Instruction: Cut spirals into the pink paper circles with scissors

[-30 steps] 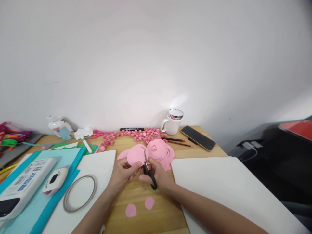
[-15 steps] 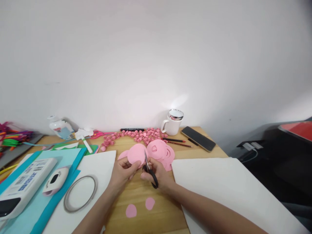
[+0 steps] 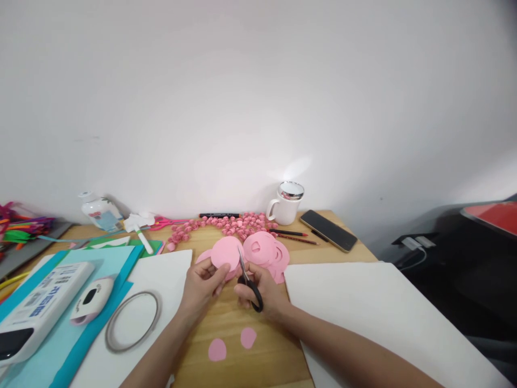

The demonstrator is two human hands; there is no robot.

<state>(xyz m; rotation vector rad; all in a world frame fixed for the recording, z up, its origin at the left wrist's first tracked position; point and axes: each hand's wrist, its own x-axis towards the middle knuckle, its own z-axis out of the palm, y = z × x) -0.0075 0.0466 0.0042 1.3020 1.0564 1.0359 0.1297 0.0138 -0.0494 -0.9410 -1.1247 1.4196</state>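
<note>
Between thumb and fingers, my left hand (image 3: 204, 284) pinches a round pink paper disc (image 3: 225, 253). My right hand (image 3: 262, 290) is closed around black-handled scissors (image 3: 252, 288), whose blades point up at the disc's right edge. Behind and right of the blades lies a pile of pink paper circles (image 3: 262, 248), some with cut-outs. Two small pink paper pieces (image 3: 217, 350) rest on the wooden table (image 3: 242, 372) between my forearms. Many small rolled pink paper pieces (image 3: 250, 222) lie farther back.
A white mug (image 3: 285, 205), pencils (image 3: 288, 233) and a phone (image 3: 329, 230) stand or lie behind on the right. White sheets (image 3: 363, 312) flank my arms. On the left are a tape ring (image 3: 132, 322), a white box (image 3: 44, 312) and a bottle (image 3: 100, 211).
The disc in my left hand has shifted slightly up, and the scissor blades now look a little more closed at its edge. Other things stay where they were.
</note>
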